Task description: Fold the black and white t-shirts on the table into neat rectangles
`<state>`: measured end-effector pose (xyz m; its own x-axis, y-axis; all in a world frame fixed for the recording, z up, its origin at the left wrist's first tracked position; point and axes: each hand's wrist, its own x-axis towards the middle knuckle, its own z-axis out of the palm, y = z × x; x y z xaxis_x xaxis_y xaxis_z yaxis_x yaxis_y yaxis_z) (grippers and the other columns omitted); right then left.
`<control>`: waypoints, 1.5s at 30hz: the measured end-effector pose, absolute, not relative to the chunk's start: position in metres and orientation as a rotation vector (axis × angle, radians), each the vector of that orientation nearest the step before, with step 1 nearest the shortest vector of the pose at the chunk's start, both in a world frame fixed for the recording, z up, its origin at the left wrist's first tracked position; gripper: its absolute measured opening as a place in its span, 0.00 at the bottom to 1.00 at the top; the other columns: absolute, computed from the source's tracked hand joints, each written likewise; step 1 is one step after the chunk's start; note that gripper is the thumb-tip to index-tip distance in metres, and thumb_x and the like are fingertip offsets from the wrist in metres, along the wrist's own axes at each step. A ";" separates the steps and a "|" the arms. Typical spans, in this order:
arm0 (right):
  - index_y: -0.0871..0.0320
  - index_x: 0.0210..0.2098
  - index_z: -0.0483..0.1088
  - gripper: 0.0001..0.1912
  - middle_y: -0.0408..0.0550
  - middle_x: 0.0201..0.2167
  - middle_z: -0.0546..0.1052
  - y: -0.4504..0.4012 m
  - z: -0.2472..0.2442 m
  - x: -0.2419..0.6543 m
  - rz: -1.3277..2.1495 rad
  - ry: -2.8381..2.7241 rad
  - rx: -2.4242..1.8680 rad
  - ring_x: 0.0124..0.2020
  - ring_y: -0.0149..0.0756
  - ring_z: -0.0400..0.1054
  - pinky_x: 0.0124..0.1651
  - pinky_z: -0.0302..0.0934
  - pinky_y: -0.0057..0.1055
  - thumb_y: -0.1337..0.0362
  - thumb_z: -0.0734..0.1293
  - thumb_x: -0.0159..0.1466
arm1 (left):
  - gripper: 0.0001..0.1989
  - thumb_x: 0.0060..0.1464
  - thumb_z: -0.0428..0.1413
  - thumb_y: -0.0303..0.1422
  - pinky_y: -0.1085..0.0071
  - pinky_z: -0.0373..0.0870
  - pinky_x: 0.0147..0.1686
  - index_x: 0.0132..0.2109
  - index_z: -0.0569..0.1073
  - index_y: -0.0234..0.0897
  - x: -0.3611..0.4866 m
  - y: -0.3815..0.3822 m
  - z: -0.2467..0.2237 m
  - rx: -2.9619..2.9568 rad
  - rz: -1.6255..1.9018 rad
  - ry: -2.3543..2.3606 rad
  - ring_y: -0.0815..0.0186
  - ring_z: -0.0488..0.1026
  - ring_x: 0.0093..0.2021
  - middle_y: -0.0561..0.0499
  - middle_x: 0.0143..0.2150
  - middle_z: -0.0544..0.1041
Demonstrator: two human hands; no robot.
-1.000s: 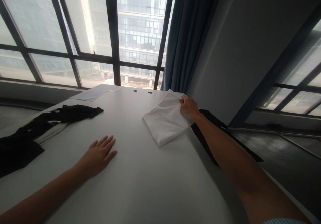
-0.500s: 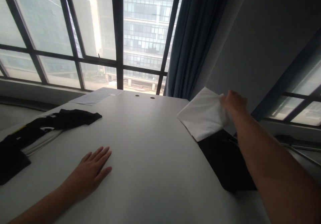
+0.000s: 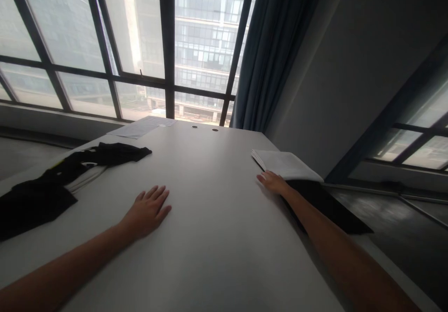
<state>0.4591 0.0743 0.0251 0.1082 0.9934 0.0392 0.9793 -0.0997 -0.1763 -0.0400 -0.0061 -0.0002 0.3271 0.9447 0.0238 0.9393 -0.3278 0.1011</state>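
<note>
My left hand (image 3: pixel 145 211) lies flat on the white table (image 3: pixel 210 200) with its fingers spread, holding nothing. On the right, my right hand (image 3: pixel 273 182) is at the near left corner of a folded white cloth (image 3: pixel 289 165), its fingers apart and nothing gripped in them. The white cloth rests over the far end of a black folded cloth (image 3: pixel 332 207), which my right forearm partly covers. A crumpled black garment (image 3: pixel 38 200) with pale cords and small white and yellow marks stretches along the table's left side.
Sheets of paper (image 3: pixel 140 127) lie at the far left of the table. Two round dark inserts (image 3: pixel 215 130) sit near its far edge. Behind it are a window and a blue curtain (image 3: pixel 266 55), with a grey wall on the right.
My right hand has let go of the white cloth's raised right side and moved left and down to its near corner. The cloth now lies flat. My view has shifted slightly.
</note>
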 end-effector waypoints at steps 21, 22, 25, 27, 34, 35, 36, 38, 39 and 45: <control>0.63 0.66 0.66 0.28 0.60 0.71 0.61 -0.008 0.003 0.314 0.091 -2.214 -1.867 0.72 0.46 0.52 0.73 0.43 0.42 0.54 0.58 0.73 | 0.36 0.63 0.43 0.41 0.39 0.32 0.69 0.73 0.56 0.25 -0.110 0.117 0.022 1.988 0.233 2.671 0.43 0.39 0.76 0.29 0.76 0.47; 0.63 0.66 0.66 0.28 0.60 0.71 0.62 -0.008 0.002 0.314 0.086 -2.212 -1.860 0.72 0.46 0.53 0.72 0.44 0.42 0.54 0.58 0.73 | 0.36 0.63 0.43 0.40 0.39 0.31 0.68 0.73 0.56 0.26 -0.113 0.123 0.022 1.949 0.246 2.674 0.43 0.39 0.76 0.30 0.76 0.48; 0.62 0.65 0.67 0.28 0.59 0.70 0.64 -0.008 0.003 0.314 0.068 -2.212 -1.846 0.71 0.46 0.55 0.72 0.45 0.42 0.54 0.58 0.72 | 0.34 0.62 0.43 0.37 0.36 0.32 0.68 0.73 0.58 0.30 -0.119 0.139 0.022 1.900 0.254 2.565 0.41 0.44 0.75 0.32 0.75 0.54; 0.62 0.64 0.68 0.27 0.60 0.69 0.65 -0.009 0.004 0.313 0.059 -2.207 -1.843 0.70 0.46 0.56 0.72 0.46 0.41 0.54 0.58 0.72 | 0.33 0.62 0.44 0.36 0.35 0.40 0.67 0.72 0.60 0.29 -0.122 0.146 0.026 1.860 0.269 2.493 0.39 0.51 0.73 0.30 0.73 0.58; 0.59 0.62 0.71 0.24 0.58 0.67 0.67 -0.011 0.009 0.307 0.043 -2.152 -1.866 0.69 0.46 0.58 0.71 0.46 0.39 0.55 0.59 0.71 | 0.24 0.65 0.47 0.33 0.47 0.63 0.58 0.61 0.70 0.21 -0.130 0.143 0.047 1.797 0.381 2.440 0.38 0.64 0.63 0.30 0.65 0.68; 0.59 0.62 0.71 0.24 0.58 0.67 0.67 -0.011 0.009 0.307 0.042 -2.154 -1.865 0.69 0.46 0.58 0.71 0.46 0.39 0.55 0.59 0.71 | 0.22 0.66 0.47 0.32 0.47 0.63 0.58 0.60 0.70 0.21 -0.129 0.140 0.049 1.788 0.384 2.434 0.39 0.66 0.62 0.30 0.64 0.69; 0.60 0.62 0.70 0.25 0.59 0.67 0.67 -0.011 0.009 0.306 0.041 -2.157 -1.862 0.69 0.46 0.58 0.71 0.46 0.39 0.55 0.59 0.71 | 0.21 0.65 0.48 0.30 0.46 0.62 0.58 0.60 0.71 0.21 -0.126 0.137 0.050 1.780 0.390 2.430 0.39 0.67 0.62 0.30 0.63 0.70; 0.61 0.61 0.71 0.25 0.59 0.67 0.67 -0.011 0.010 0.306 0.039 -2.161 -1.853 0.69 0.47 0.58 0.71 0.47 0.39 0.55 0.59 0.71 | 0.20 0.64 0.50 0.30 0.44 0.60 0.59 0.58 0.72 0.21 -0.115 0.133 0.052 1.786 0.408 2.406 0.37 0.67 0.62 0.28 0.62 0.72; 0.61 0.61 0.71 0.25 0.59 0.67 0.67 -0.011 0.010 0.306 0.038 -2.161 -1.850 0.68 0.47 0.58 0.70 0.47 0.39 0.56 0.59 0.71 | 0.20 0.63 0.51 0.30 0.43 0.61 0.59 0.57 0.72 0.21 -0.106 0.131 0.053 1.805 0.420 2.379 0.37 0.68 0.61 0.27 0.61 0.72; 0.66 0.71 0.56 0.33 0.63 0.67 0.67 -0.009 0.006 0.305 0.048 -2.104 -1.852 0.67 0.50 0.59 0.68 0.50 0.41 0.57 0.59 0.71 | 0.17 0.63 0.50 0.30 0.57 0.67 0.54 0.53 0.75 0.26 -0.001 0.122 0.061 2.125 0.607 1.951 0.47 0.73 0.57 0.33 0.56 0.77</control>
